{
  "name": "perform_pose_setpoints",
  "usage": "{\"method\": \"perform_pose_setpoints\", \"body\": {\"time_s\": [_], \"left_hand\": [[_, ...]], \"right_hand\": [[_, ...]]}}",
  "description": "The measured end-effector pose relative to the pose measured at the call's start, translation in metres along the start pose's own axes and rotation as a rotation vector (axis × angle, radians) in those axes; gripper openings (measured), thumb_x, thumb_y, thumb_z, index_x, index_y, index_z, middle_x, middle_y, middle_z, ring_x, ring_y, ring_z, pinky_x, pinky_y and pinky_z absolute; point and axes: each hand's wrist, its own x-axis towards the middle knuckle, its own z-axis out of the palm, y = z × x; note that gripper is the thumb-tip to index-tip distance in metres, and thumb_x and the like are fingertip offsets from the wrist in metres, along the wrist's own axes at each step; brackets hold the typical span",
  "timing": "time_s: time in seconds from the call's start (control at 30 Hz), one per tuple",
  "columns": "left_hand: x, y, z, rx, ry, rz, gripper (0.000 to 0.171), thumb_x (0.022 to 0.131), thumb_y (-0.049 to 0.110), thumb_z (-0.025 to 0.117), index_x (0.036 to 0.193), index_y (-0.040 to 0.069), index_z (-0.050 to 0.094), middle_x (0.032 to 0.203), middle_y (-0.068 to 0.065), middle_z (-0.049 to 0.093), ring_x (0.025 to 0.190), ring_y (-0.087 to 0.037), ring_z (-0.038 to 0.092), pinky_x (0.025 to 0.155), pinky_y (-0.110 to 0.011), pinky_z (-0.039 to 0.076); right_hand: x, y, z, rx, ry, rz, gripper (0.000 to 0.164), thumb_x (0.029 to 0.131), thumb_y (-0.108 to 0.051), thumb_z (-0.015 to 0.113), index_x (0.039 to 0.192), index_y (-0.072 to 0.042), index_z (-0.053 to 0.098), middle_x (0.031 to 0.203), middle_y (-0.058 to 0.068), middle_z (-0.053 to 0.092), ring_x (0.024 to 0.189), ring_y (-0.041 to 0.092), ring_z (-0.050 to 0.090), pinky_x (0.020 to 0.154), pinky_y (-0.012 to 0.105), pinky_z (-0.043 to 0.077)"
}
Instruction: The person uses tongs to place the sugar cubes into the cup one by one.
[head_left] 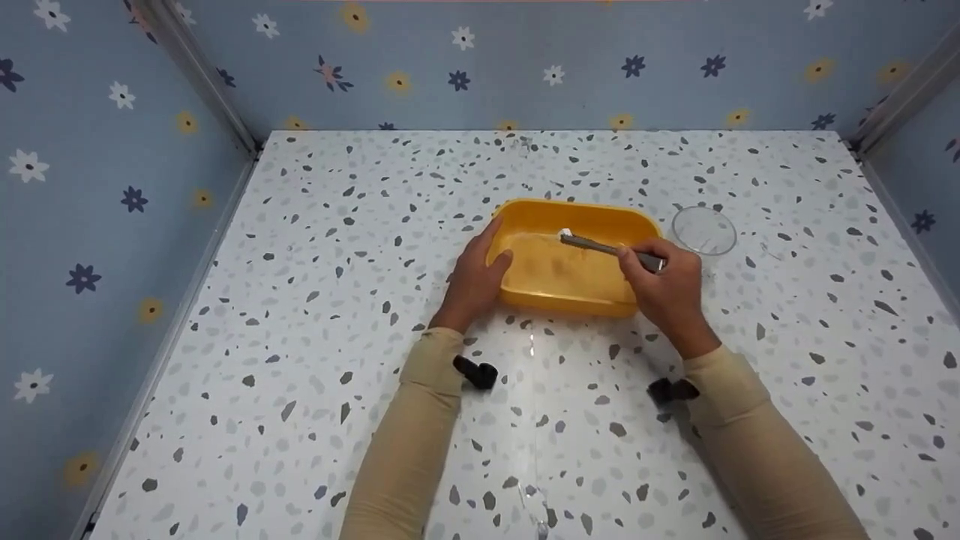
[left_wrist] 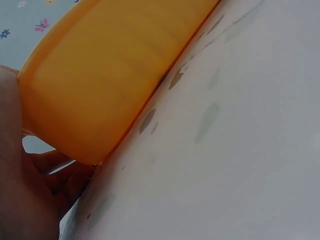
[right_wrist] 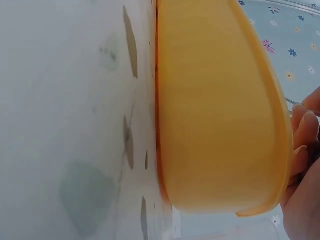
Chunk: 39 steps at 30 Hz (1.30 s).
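Observation:
A yellow plastic tub, shallow with rounded corners, rests on the speckled tabletop. My left hand grips its left end, thumb over the rim and fingers along the outer wall; the left wrist view shows fingertips low at the tub's corner. In my right hand, above the tub's right side, slim grey metal tweezers are pinched between thumb and fingers, pointing left over the inside. A small white tuft is at their tip. The right wrist view shows the tub's outer wall with curled fingers beyond its rim; the tweezers are mostly hidden there.
A clear round dish sits right of the tub, close to the right hand. Blue flowered panels enclose the table at the back and both sides. Black wrist cameras stick out from both sleeves.

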Motion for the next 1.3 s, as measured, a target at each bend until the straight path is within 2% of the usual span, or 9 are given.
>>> {"method": "perform_pose_setpoints", "body": {"time_s": [0.13, 0.5, 0.6, 0.77, 0.9, 1.1, 1.3], "left_hand": [[-0.001, 0.0, -0.001, -0.006, -0.001, 0.005, 0.061, 0.1, 0.036, 0.048, 0.158, 0.039, 0.028, 0.158, 0.003, 0.036, 0.143, -0.015, 0.035, 0.116, -0.035, 0.026], [0.0, 0.0, -0.001, 0.005, 0.001, 0.019, 0.061, 0.101, 0.035, 0.048, 0.158, 0.039, 0.028, 0.158, 0.002, 0.037, 0.141, -0.015, 0.038, 0.116, -0.034, 0.028], [-0.001, 0.0, -0.001, 0.002, 0.004, 0.018, 0.061, 0.101, 0.035, 0.048, 0.158, 0.038, 0.029, 0.158, 0.003, 0.037, 0.141, -0.015, 0.037, 0.116, -0.035, 0.028], [-0.001, 0.001, 0.0, -0.006, 0.008, 0.02, 0.061, 0.1, 0.034, 0.048, 0.159, 0.035, 0.029, 0.158, 0.003, 0.036, 0.142, -0.015, 0.036, 0.117, -0.035, 0.026], [-0.001, 0.001, 0.0, -0.01, 0.008, 0.016, 0.062, 0.1, 0.034, 0.048, 0.159, 0.035, 0.029, 0.159, 0.003, 0.036, 0.143, -0.015, 0.035, 0.117, -0.034, 0.026], [-0.001, 0.001, 0.001, -0.007, 0.009, 0.016, 0.062, 0.1, 0.035, 0.048, 0.159, 0.036, 0.029, 0.159, 0.004, 0.035, 0.143, -0.014, 0.035, 0.117, -0.032, 0.026], [0.0, 0.0, 0.0, 0.007, 0.009, 0.015, 0.062, 0.1, 0.035, 0.048, 0.159, 0.036, 0.028, 0.159, 0.003, 0.036, 0.142, -0.014, 0.036, 0.117, -0.033, 0.026]], "right_hand": [[0.001, -0.019, -0.005, 0.008, 0.029, -0.013, 0.01, 0.088, 0.001, 0.071, 0.082, 0.009, 0.07, 0.068, 0.014, 0.065, 0.059, 0.004, 0.05, 0.056, 0.011, 0.042], [0.006, -0.031, -0.019, -0.007, 0.056, 0.023, 0.012, 0.089, 0.0, 0.069, 0.084, 0.01, 0.069, 0.071, 0.017, 0.066, 0.062, 0.002, 0.053, 0.063, 0.01, 0.047], [0.008, -0.03, -0.021, 0.001, 0.068, 0.033, 0.013, 0.089, -0.001, 0.069, 0.083, 0.011, 0.069, 0.072, 0.018, 0.066, 0.063, 0.003, 0.054, 0.064, 0.01, 0.047], [0.011, -0.008, -0.021, 0.01, 0.096, 0.02, 0.012, 0.088, -0.001, 0.071, 0.081, 0.008, 0.07, 0.072, 0.015, 0.067, 0.062, 0.006, 0.055, 0.061, 0.012, 0.048], [0.013, 0.007, -0.024, 0.019, 0.111, 0.024, 0.015, 0.088, -0.009, 0.073, 0.08, 0.004, 0.072, 0.072, 0.009, 0.067, 0.061, 0.008, 0.056, 0.06, 0.014, 0.048], [0.016, 0.009, -0.033, 0.006, 0.127, 0.063, 0.02, 0.089, -0.016, 0.072, 0.083, 0.003, 0.072, 0.076, 0.005, 0.067, 0.065, 0.013, 0.059, 0.064, 0.016, 0.051], [0.02, 0.0, -0.04, 0.002, 0.166, 0.134, 0.019, 0.092, -0.012, 0.069, 0.087, 0.006, 0.071, 0.077, 0.003, 0.066, 0.067, 0.013, 0.06, 0.068, 0.016, 0.051]]}}
